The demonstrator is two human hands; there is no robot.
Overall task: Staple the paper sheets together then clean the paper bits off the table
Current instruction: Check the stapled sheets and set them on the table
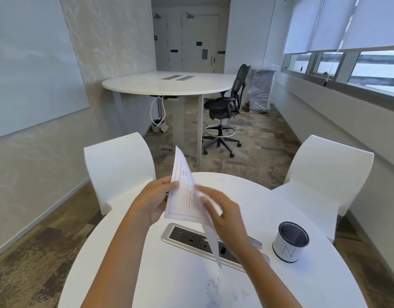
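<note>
While the left hand (157,200) pinches the sheets (184,194) upright to square them, the blurred right hand (222,215) grips their edge; bits (227,290) litter the table's (280,207) near edge.

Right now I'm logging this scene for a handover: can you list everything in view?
Printed white paper sheets: a few, held above the table.
Small white paper bits: scattered, near table edge.
Grey stapler: one, mostly hidden behind right arm.
Dark mesh cup with white label: one, table right.
Silver power outlet strip: one, table centre.
Round white table: one, foreground.
White chairs: two, beyond table.
Black office chair: one, by far white table.
Left hand: gripping sheets.
Right hand: blurred, on sheets.
</note>
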